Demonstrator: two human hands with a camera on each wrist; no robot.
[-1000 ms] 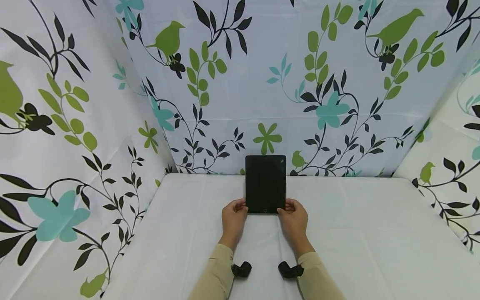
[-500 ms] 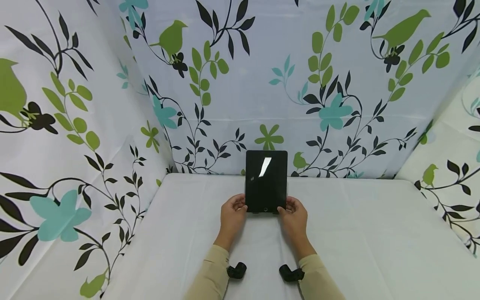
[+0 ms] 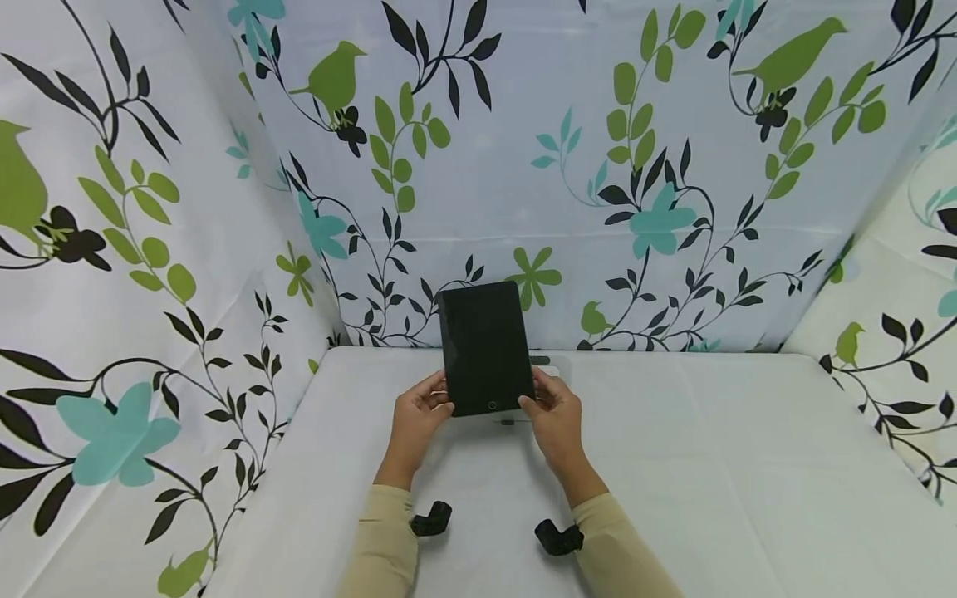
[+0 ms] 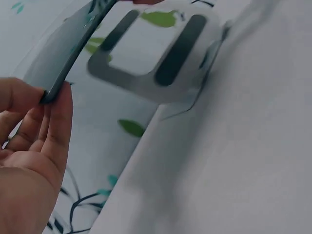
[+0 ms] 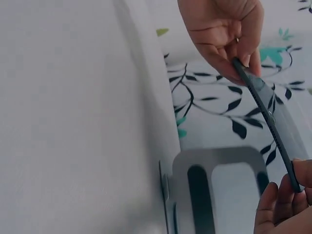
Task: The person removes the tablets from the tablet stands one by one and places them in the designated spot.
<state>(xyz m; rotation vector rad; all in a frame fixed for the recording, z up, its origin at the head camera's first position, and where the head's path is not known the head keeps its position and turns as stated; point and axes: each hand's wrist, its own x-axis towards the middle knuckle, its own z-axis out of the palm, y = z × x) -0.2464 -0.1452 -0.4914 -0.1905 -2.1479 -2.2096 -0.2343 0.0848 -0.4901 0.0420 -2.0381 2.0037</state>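
While the left hand (image 3: 419, 417) pinches a tilted black tablet (image 3: 486, 345), just below the head view's centre, by its lower left corner, the right hand (image 3: 557, 415) grips its lower right; a grey stand (image 5: 219, 155) shows partly behind.

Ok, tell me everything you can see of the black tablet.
The tablet is slim and rectangular, with a glossy, glass-like face that looks unlit and a round button by its lower edge. It is held up apart from the grey stand, its top leaning left in the head view. The left hand and right hand pinch its lower corners.
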